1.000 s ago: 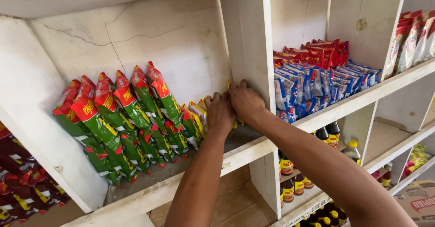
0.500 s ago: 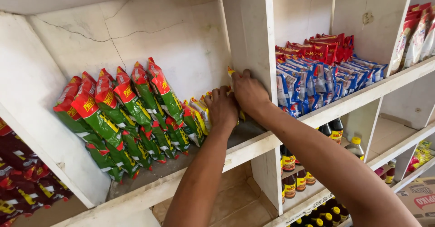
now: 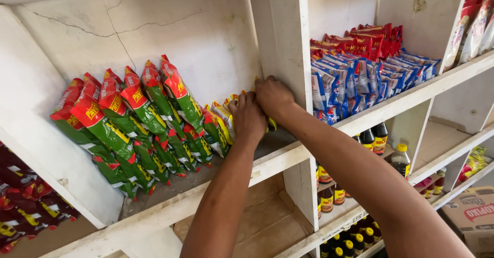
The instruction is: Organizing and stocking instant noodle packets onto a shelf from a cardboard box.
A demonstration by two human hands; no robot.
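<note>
A white-painted wooden shelf (image 3: 154, 214) unit with cracked back walls fills the view, split into compartments by upright dividers. In the middle compartment, at the right end of the board and against the divider (image 3: 280, 41), both hands are pushed in among small yellow packets (image 3: 226, 108): the left hand (image 3: 248, 118) is curled over them, knuckles up, and the right hand (image 3: 274, 98) presses just beside it against the divider, with a sliver of yellow showing under its fingers; whether either truly grips a packet or only presses on it I cannot tell. The step in hand looks like tucking or straightening the last packets of the row at this end, and the next move would call for keeping them upright while easing the fingers out. Touching the yellow packets on the left leans a slanted row of green-and-red packets (image 3: 128, 129), about seven red tops in the back rank and a lower rank in front, too overlapped to count. Further out, dark red packets (image 3: 20, 211) lie in the left compartment, blue packets (image 3: 355, 83) with red packets (image 3: 370, 36) behind them in the right one, and dark bottles (image 3: 373, 137) below, at least three plainly seen.
</note>
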